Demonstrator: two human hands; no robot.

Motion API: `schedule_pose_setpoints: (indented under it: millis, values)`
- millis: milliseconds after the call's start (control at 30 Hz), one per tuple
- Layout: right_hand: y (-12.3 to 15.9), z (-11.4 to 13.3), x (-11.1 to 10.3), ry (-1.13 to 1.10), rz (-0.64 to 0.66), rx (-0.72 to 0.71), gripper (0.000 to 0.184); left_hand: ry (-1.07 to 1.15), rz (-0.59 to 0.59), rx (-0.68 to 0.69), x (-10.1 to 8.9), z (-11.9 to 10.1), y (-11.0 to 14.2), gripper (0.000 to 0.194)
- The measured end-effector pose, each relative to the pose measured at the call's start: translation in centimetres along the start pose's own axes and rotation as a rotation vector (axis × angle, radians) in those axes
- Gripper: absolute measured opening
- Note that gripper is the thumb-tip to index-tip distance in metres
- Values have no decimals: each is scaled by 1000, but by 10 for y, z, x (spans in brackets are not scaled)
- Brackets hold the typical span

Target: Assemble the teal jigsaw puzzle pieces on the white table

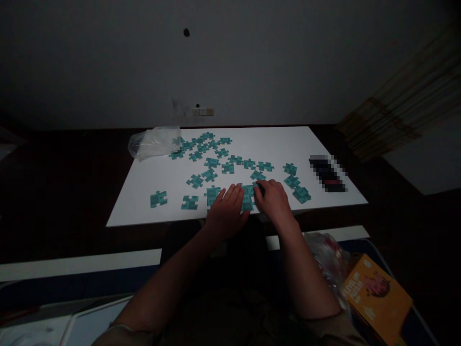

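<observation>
My left hand (226, 207) lies flat, fingers stretched out together, over a group of teal jigsaw puzzle pieces (247, 198) at the front edge of the white table. Part of that group is hidden beneath it; more of it shows at the left of the fingers. Close by on the right, my right hand (274, 198) is curled, with thumb and fingers closed on a puzzle piece (256, 187) at the group's right edge. That piece is mostly covered. Single pieces lie to the left, one puzzle piece (189, 202) being nearest my left hand.
Loose puzzle pieces (212, 163) spread across the white table (273, 142). A clear plastic bag (156, 143) sits at the back left, and a blurred-out dark object (327, 174) at the right. Beside me on the right are an orange puzzle box (378, 298) and a crumpled plastic bag (327, 257).
</observation>
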State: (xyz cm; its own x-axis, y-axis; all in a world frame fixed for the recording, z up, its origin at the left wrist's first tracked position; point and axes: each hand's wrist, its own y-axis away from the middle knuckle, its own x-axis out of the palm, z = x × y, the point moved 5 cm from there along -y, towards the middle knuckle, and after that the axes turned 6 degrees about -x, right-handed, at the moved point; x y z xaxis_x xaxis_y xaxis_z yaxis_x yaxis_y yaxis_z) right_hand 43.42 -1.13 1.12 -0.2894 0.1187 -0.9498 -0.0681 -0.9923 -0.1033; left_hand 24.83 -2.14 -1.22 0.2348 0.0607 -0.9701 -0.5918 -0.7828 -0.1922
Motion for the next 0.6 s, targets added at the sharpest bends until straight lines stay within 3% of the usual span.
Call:
schedule_pose_setpoints:
  millis: [400, 600]
  values:
    - [3, -20, 20, -178, -230, -68, 33, 7, 32, -8, -1, -1, 0, 70]
    - [5, -24, 17, -311, -310, -96, 33, -4, 23, -8, -1, -1, 0, 69]
